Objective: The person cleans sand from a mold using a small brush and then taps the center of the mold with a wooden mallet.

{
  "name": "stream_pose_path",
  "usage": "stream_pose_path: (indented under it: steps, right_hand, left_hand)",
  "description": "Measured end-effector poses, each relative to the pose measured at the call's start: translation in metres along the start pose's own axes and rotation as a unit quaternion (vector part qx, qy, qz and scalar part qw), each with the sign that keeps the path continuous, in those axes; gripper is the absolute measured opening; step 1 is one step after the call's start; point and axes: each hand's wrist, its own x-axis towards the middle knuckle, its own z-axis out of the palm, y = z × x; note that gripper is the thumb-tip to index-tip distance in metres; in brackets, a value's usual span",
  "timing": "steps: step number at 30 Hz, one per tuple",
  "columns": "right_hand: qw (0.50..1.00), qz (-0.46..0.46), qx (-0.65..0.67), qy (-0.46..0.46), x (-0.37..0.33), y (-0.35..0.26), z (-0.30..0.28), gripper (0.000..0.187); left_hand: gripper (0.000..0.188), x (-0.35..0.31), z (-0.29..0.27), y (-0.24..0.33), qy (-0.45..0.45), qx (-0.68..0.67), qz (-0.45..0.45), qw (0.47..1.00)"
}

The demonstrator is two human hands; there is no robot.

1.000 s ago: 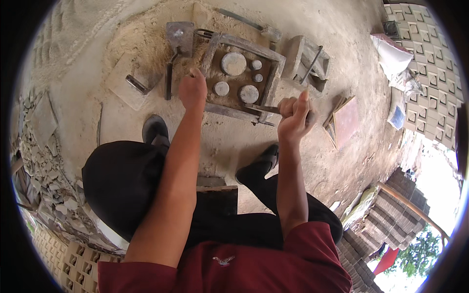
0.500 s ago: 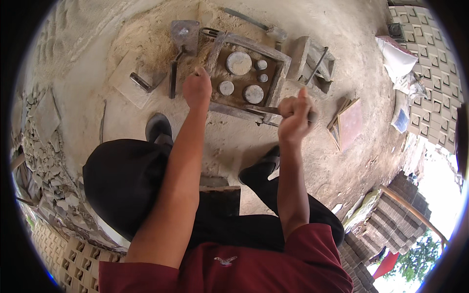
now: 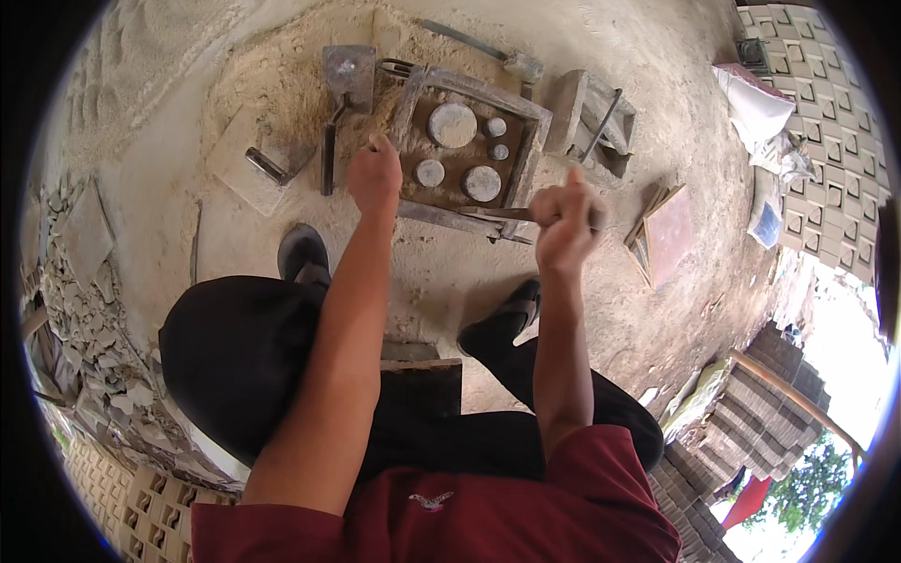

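A rectangular frame point(image 3: 535, 150) lies on the ground ahead of me, packed with brown sand. Set in the sand are several pale round discs, the largest a grey-white disc point(image 3: 452, 125) at the far side. My right hand point(image 3: 566, 225) is wrapped round the handle of a narrow-bladed tool point(image 3: 496, 213), thumb up. The blade points left along the frame's near edge. At the frame's left side my left hand point(image 3: 375, 178) is closed in a fist, thumb uppermost. Whatever its fingers hold, if anything, is hidden.
Left of the frame lie a flat metal trowel point(image 3: 348, 75) and a square board point(image 3: 251, 159) with a metal piece on it. A trough-shaped box point(image 3: 587, 117) with a rod across it stands on the right. Nearer are leaning boards point(image 3: 668, 235). Beyond the frame rests a long-handled tool point(image 3: 469, 42).
The tool's blade in my right hand has shifted slightly left and toward me, from over the sand to the frame's near edge. My left hand keeps its place beside the frame.
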Motion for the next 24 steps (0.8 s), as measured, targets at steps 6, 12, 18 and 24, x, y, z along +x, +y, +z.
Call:
stream_pose_path:
  steps: [6, 12, 18, 24]
  right_hand:
    - [0.998, 0.036, -0.039, -0.030, -0.003, -0.001, -0.014, 0.046]
    - [0.999, 0.034, -0.026, -0.010, -0.003, -0.002, -0.017, 0.043]
    - [0.991, 0.099, -0.086, -0.005, 0.004, 0.003, 0.019, 0.042]
    - [0.975, 0.070, -0.206, -0.035, 0.005, 0.015, 0.054, 0.049]
  left_hand:
    - [0.063, 0.008, 0.004, -0.009, 0.006, 0.035, -0.004, 0.999]
    - [0.062, 0.002, -0.004, -0.004, -0.077, 0.021, -0.011, 0.997]
    - [0.054, 0.015, 0.001, -0.019, -0.030, -0.035, -0.034, 0.998]
    - [0.051, 0.010, -0.004, -0.015, -0.039, -0.097, -0.036, 0.994]
